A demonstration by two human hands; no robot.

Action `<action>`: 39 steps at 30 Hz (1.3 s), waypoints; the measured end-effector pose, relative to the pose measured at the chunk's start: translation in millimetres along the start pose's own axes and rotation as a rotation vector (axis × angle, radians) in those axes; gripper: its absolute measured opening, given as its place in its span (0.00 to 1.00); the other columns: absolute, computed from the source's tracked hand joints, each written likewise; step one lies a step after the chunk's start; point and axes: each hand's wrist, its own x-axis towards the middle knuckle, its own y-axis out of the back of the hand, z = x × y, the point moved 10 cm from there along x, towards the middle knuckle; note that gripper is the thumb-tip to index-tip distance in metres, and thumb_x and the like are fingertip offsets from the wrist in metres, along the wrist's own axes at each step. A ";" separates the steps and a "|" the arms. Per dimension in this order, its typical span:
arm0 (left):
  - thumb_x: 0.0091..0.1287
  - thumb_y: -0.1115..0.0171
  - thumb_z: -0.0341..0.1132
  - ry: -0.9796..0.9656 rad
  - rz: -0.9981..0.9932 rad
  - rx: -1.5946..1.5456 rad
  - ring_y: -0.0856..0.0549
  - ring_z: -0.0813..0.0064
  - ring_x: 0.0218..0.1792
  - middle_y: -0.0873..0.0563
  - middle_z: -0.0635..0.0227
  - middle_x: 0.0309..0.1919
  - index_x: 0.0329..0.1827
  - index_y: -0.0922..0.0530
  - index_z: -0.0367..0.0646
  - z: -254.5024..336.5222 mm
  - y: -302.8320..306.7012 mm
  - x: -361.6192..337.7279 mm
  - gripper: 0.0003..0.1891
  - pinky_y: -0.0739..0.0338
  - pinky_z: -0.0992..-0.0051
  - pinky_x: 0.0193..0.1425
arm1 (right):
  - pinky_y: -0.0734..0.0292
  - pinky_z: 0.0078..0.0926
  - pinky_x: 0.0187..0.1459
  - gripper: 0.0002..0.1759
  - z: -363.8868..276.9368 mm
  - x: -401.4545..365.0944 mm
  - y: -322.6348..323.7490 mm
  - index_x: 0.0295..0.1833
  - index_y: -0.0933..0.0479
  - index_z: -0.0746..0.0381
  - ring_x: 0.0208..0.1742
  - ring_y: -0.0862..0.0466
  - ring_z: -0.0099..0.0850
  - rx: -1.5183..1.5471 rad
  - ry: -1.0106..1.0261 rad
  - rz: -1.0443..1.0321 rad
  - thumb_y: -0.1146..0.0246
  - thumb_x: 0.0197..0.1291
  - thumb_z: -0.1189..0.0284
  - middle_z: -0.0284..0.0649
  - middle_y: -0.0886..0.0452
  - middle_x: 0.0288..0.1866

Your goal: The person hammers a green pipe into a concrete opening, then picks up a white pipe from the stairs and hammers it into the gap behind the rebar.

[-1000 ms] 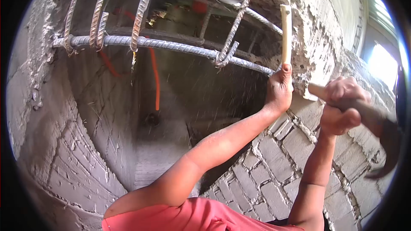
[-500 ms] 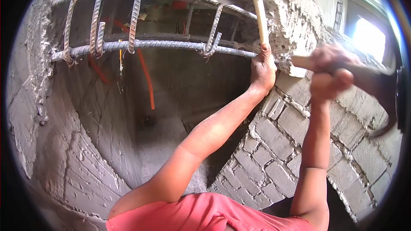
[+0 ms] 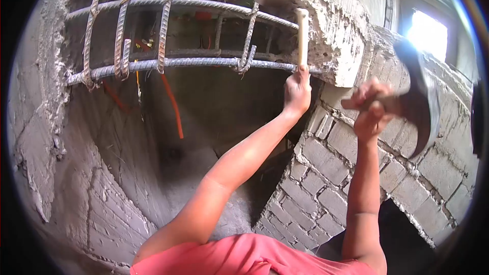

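Note:
My left hand point(image 3: 298, 92) is wrapped around a pale wooden stick point(image 3: 303, 35), thumb up, beside the right end of the lower steel bar point(image 3: 204, 62). The stick points upward in front of the rough, chipped concrete point(image 3: 331, 25); its lower part is hidden in my grip. To the right, my right hand point(image 3: 371, 111) is closed on the short handle of a hammer-like tool point(image 3: 420, 99). Its dark metal head is curved and reaches up and down from the handle. The tool is in the air in front of the block wall, slightly blurred.
Upright ribbed bars point(image 3: 164, 30) cross the long bars over a dark opening. An orange tube point(image 3: 173, 107) and a thin yellow wire point(image 3: 138, 84) hang below. A mortared block wall point(image 3: 326, 160) fills the right; rough plaster point(image 3: 38, 122) covers the left. Light enters through an opening point(image 3: 428, 35).
My right hand has moved left and down, and the tool's curved head now shows more clearly. My left hand still grips the stick. The whole view has shifted slightly.

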 end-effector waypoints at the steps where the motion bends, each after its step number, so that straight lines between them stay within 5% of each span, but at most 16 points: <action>1: 0.78 0.54 0.59 -0.113 -0.015 0.156 0.32 0.78 0.20 0.33 0.67 0.15 0.27 0.29 0.36 6.6 6.1 -7.8 0.32 0.35 0.68 0.24 | 0.35 0.20 0.23 0.32 1.5 -15.7 4.3 0.33 0.35 0.60 0.26 0.31 0.22 -0.006 -0.070 -0.019 0.42 0.65 0.40 0.33 0.33 0.27; 6: 0.75 0.53 0.63 -0.592 -0.423 0.623 0.21 0.48 0.20 0.26 0.56 0.18 0.26 0.28 0.40 8.3 40.7 -81.7 0.33 0.31 0.64 0.21 | 0.34 0.25 0.24 0.37 -3.1 -158.6 18.8 0.32 0.35 0.59 0.25 0.32 0.26 -0.043 -0.181 0.072 0.44 0.61 0.32 0.33 0.35 0.26; 8: 0.75 0.53 0.64 -0.547 -0.412 0.654 0.22 0.52 0.18 0.26 0.57 0.18 0.28 0.27 0.39 -15.4 93.6 -103.6 0.33 0.31 0.65 0.22 | 0.33 0.25 0.23 0.38 -0.1 -254.1 25.7 0.32 0.34 0.59 0.22 0.32 0.27 -0.011 -0.313 0.145 0.49 0.63 0.31 0.33 0.36 0.21; 11: 0.75 0.52 0.62 -0.155 -0.097 0.663 0.25 0.53 0.17 0.28 0.56 0.16 0.29 0.28 0.38 -79.4 188.4 -107.4 0.32 0.32 0.63 0.23 | 0.35 0.24 0.20 0.38 -12.8 -384.7 37.3 0.32 0.34 0.60 0.20 0.32 0.24 -0.116 -0.749 0.177 0.47 0.62 0.30 0.31 0.34 0.20; 12: 0.75 0.52 0.61 -0.077 -0.018 0.638 0.26 0.52 0.17 0.29 0.54 0.16 0.29 0.29 0.37 -90.2 206.6 -106.7 0.31 0.32 0.62 0.23 | 0.38 0.22 0.17 0.35 -13.6 -439.3 41.4 0.31 0.34 0.59 0.17 0.33 0.22 -0.012 -1.120 0.147 0.44 0.64 0.34 0.29 0.33 0.18; 14: 0.77 0.52 0.58 -0.155 0.007 0.763 0.22 0.41 0.22 0.28 0.47 0.17 0.31 0.29 0.36 -64.1 188.4 -94.4 0.29 0.33 0.56 0.24 | 0.37 0.24 0.17 0.27 -27.9 -494.8 54.6 0.29 0.33 0.59 0.15 0.30 0.22 -0.212 -1.425 0.094 0.38 0.67 0.48 0.30 0.31 0.16; 18: 0.78 0.52 0.54 -0.167 0.240 0.847 0.21 0.37 0.26 0.26 0.45 0.18 0.33 0.28 0.36 -47.8 190.9 -51.6 0.26 0.33 0.52 0.27 | 0.34 0.25 0.18 0.17 -37.1 -555.5 48.5 0.33 0.30 0.61 0.16 0.29 0.21 -0.157 -1.773 0.056 0.37 0.67 0.61 0.29 0.30 0.17; 21: 0.76 0.49 0.57 -0.226 0.292 0.796 0.22 0.34 0.29 0.25 0.43 0.20 0.34 0.27 0.35 -56.1 195.4 -39.6 0.28 0.32 0.51 0.29 | 0.35 0.26 0.17 0.17 -26.4 -562.1 50.6 0.32 0.32 0.61 0.15 0.29 0.22 -0.153 -1.735 0.015 0.36 0.66 0.62 0.30 0.30 0.17; 26: 0.75 0.51 0.61 -0.254 0.110 0.466 0.28 0.81 0.19 0.30 0.73 0.16 0.30 0.31 0.41 -90.2 187.2 -45.2 0.29 0.36 0.73 0.22 | 0.38 0.25 0.17 0.15 -12.0 -563.2 51.9 0.32 0.32 0.60 0.15 0.32 0.20 -0.075 -1.795 0.069 0.35 0.65 0.67 0.29 0.31 0.17; 31: 0.73 0.51 0.64 -0.162 0.171 0.228 0.31 0.85 0.19 0.30 0.77 0.20 0.37 0.32 0.45 -108.1 144.1 -57.5 0.27 0.36 0.79 0.22 | 0.41 0.23 0.17 0.15 -1.7 -567.9 49.4 0.30 0.33 0.59 0.15 0.34 0.17 0.041 -1.837 0.022 0.34 0.64 0.69 0.26 0.33 0.17; 34: 0.69 0.48 0.67 0.101 -0.025 -0.240 0.34 0.87 0.17 0.33 0.79 0.20 0.35 0.35 0.48 -132.8 94.1 -68.0 0.28 0.38 0.82 0.18 | 0.42 0.23 0.16 0.15 3.4 -576.1 52.4 0.30 0.33 0.59 0.14 0.35 0.17 0.041 -1.865 -0.024 0.34 0.64 0.68 0.26 0.34 0.17; 39: 0.64 0.47 0.71 0.135 -0.053 -0.230 0.36 0.85 0.15 0.34 0.76 0.19 0.36 0.36 0.48 -130.9 93.8 -84.0 0.32 0.37 0.80 0.16 | 0.44 0.24 0.15 0.15 1.2 -592.2 67.0 0.32 0.32 0.58 0.13 0.36 0.18 -0.063 -1.906 -0.020 0.34 0.65 0.66 0.26 0.34 0.16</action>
